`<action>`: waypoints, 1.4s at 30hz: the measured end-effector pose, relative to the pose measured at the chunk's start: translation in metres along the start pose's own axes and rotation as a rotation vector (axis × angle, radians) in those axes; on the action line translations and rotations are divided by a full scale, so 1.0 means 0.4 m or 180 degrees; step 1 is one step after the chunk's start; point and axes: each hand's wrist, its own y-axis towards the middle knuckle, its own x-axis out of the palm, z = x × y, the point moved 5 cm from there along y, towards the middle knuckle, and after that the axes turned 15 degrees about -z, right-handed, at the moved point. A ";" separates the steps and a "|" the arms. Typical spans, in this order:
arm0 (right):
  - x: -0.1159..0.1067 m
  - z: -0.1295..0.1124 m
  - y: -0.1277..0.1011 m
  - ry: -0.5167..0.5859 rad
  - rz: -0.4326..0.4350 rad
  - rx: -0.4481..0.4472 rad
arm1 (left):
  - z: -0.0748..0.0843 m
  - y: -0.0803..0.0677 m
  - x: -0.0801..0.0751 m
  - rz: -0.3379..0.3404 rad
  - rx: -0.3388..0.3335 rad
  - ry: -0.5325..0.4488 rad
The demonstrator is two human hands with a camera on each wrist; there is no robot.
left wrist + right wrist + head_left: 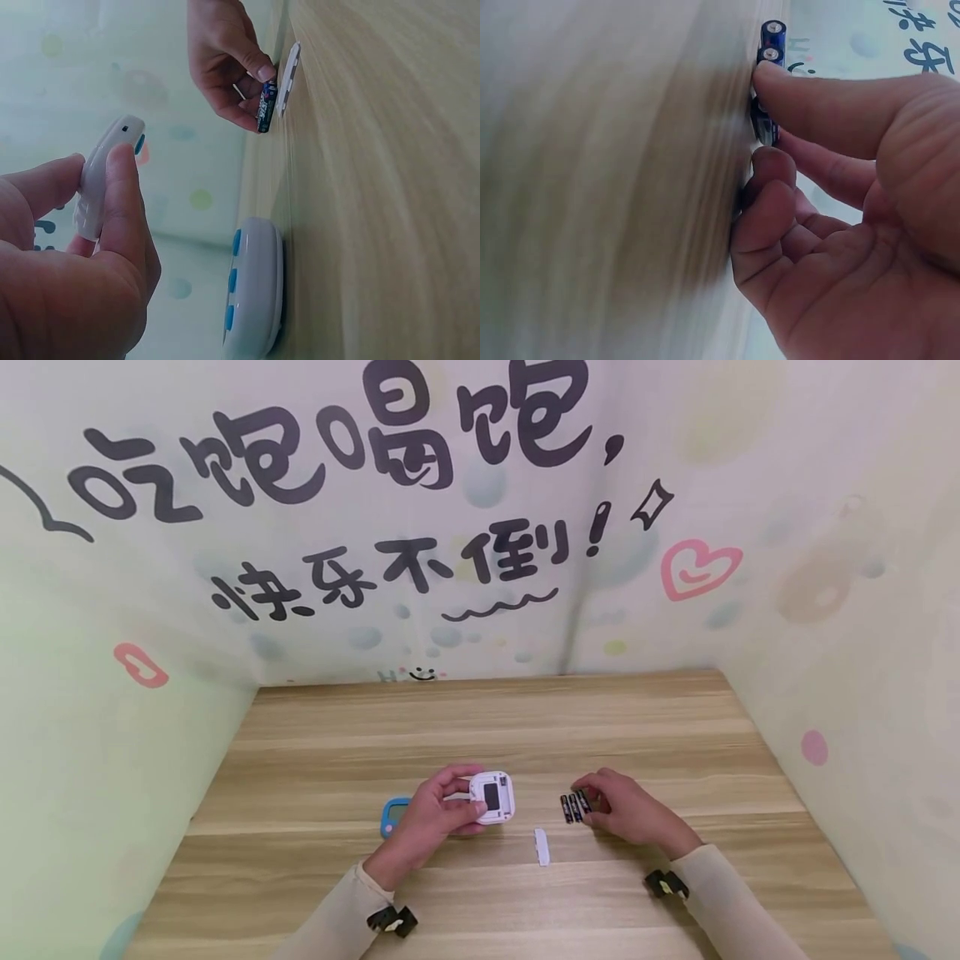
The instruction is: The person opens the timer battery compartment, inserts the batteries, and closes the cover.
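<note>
Holding a small white plastic timer off the wooden desk, back upward, the left hand grips it with curled fingers. At 3 o'clock, the right hand pinches dark cylindrical batteries lying on the desk. Between them lies a white battery cover; a blue-rimmed timer sits at 9 o'clock.

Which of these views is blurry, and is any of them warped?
Right wrist view: the table is smeared, while the right hand and batteries stay fairly sharp. Left wrist view: the left hand is close and soft. Head view: evenly lit, wide-angle, with the walls bowing outward.
</note>
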 end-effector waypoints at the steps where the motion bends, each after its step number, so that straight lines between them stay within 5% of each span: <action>1: 0.000 -0.001 0.000 -0.0002 0.0001 0.0011 | -0.001 -0.001 0.000 0.0006 -0.0002 -0.0005; 11: 0.005 0.015 0.006 0.0190 -0.0058 0.0302 | -0.012 0.002 0.006 -0.0014 -0.0051 -0.0017; 26: -0.015 0.015 -0.003 0.0382 0.0113 0.0323 | -0.022 0.008 0.014 -0.0028 -0.0099 -0.0071; 42: -0.043 -0.092 -0.001 0.0445 0.0364 -0.0409 | -0.015 0.013 0.024 -0.0102 -0.0160 -0.0011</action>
